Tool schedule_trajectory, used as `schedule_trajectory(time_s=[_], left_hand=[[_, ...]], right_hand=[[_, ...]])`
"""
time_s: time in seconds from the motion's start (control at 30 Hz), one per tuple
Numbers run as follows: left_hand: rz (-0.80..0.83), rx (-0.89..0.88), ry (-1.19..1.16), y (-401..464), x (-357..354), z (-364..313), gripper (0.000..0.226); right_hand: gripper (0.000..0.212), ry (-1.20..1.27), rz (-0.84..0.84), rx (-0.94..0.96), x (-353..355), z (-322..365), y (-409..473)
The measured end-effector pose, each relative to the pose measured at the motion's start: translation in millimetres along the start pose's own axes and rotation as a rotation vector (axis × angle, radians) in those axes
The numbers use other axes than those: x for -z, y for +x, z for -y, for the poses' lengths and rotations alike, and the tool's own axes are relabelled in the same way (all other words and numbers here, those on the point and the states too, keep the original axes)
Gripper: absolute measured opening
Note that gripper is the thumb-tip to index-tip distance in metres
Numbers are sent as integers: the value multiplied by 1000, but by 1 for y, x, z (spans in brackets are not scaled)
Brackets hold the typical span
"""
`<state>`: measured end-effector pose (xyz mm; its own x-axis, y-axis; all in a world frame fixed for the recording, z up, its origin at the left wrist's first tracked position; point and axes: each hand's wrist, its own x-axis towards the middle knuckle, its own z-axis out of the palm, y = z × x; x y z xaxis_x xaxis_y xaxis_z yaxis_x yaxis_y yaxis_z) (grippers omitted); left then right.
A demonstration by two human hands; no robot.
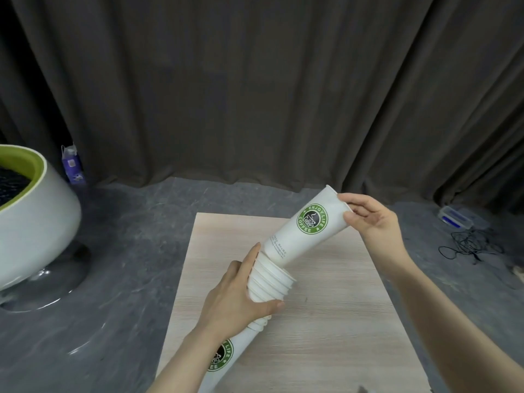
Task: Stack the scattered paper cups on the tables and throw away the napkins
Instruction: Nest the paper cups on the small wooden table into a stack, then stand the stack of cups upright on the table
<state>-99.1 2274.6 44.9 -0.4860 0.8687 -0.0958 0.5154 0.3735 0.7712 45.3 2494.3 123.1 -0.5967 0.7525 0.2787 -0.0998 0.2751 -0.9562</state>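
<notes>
A tilted stack of several white paper cups point(270, 282) with green coffee logos hangs over a light wooden table point(326, 321). My left hand point(238, 299) grips the stack around its rims, and the stack's lower end runs down beside my forearm. My right hand point(368, 219) pinches the rim of one more paper cup point(306, 228), whose base sits partly inside the top of the stack. No napkins are in view.
A round white chair point(37, 219) with a green rim stands at the left on a grey floor. A purple packet point(72, 165) leans by the dark curtain. A blue-lidded box point(455, 217) and black cables point(467, 245) lie at the right.
</notes>
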Motion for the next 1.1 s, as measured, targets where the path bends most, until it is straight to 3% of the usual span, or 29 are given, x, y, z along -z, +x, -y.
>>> schedule_trajectory(time_s=[0.4, 0.67, 0.73, 0.83, 0.9, 0.97, 1.1], left_hand=[[13, -47, 2, 13, -5, -1, 107], [-31, -144, -52, 25, -2, -18, 109], [-63, -171, -67, 29, -1, -22, 110], [-96, -187, -193, 39, 0, -26, 110], [-88, -188, -347, 46, -3, -25, 110], [-51, -187, -484, 53, -6, -21, 110], [-11, -164, -604, 57, -10, -8, 101]], right_hand=[[32, 26, 40, 36, -4, 18, -7], [34, -108, 260, -52, -27, 8, -26], [32, -119, 229, -46, -33, 5, -35], [48, -60, 77, -172, -42, -15, -49], [58, 33, 156, -319, -51, -35, -58], [49, 95, 254, -381, -63, -46, -65], [45, 110, 217, -324, -77, -44, -67]])
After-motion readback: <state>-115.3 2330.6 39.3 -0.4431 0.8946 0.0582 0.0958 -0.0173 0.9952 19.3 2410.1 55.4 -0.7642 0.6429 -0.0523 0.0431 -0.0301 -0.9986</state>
